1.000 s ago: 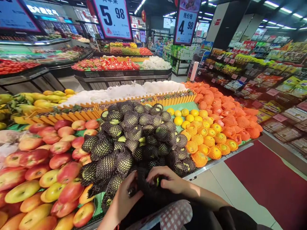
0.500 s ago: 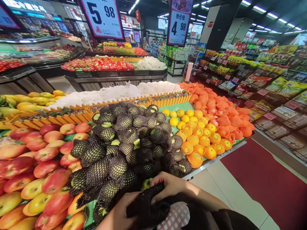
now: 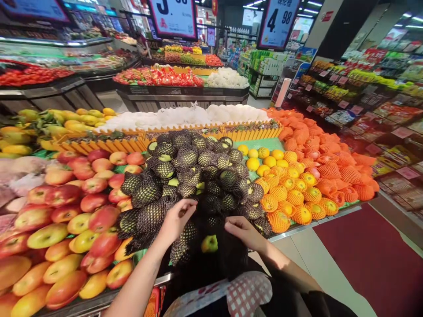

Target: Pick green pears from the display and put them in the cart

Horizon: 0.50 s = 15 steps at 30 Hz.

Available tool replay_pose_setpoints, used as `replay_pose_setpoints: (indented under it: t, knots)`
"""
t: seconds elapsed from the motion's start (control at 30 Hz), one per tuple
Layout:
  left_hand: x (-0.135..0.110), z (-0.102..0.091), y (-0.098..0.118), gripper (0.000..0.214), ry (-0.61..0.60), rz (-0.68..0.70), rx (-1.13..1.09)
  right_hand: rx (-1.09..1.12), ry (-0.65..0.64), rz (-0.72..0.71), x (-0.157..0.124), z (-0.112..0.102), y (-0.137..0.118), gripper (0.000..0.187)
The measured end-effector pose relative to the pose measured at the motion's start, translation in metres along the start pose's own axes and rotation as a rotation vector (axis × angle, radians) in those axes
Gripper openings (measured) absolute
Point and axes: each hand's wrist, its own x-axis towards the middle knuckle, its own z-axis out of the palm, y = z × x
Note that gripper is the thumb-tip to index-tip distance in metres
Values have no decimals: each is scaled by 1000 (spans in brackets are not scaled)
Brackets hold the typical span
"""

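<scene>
A heap of green fruit in black foam nets fills the middle of the stand. Over its front left part is my left hand, thumb and fingers pinched together; whether anything is between them I cannot make out. To the right, my right hand is closed on what looks like a black foam net, hanging dark below the fingers. Between and below both hands a bare green fruit shows at the shaded front edge. Deep shadow hides much around it.
Red-yellow apples lie on the left, oranges in orange nets on the right. Orange-netted fruit is beyond them. A low yellow fence runs behind the heap, before white-wrapped produce. Shelves of packets stand right.
My hands, which were together on a black-netted bundle near my body, have separated and moved forward over the heap. The view has shifted left, and the bare green fruit shows more fully.
</scene>
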Motion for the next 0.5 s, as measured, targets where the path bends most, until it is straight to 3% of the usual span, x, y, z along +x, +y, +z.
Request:
replay_pose_setpoints:
  t: [0.1, 0.17, 0.23, 0.33, 0.5]
  knots:
    - [36, 0, -9, 24, -27, 60, 496, -546, 153, -141, 15, 3, -8, 35]
    - [61, 8, -10, 28, -113, 45, 719, -828, 241, -179, 32, 11, -8, 55]
    - [84, 21, -9, 27, -183, -6, 805, -1008, 240, -158, 52, 18, -3, 83]
    - [108, 40, -7, 18, -243, -116, 878, -1177, 139, -84, 80, 23, 10, 99]
    - [118, 53, -15, 27, -242, -224, 944, -1218, 162, -75, 85, 21, 27, 79]
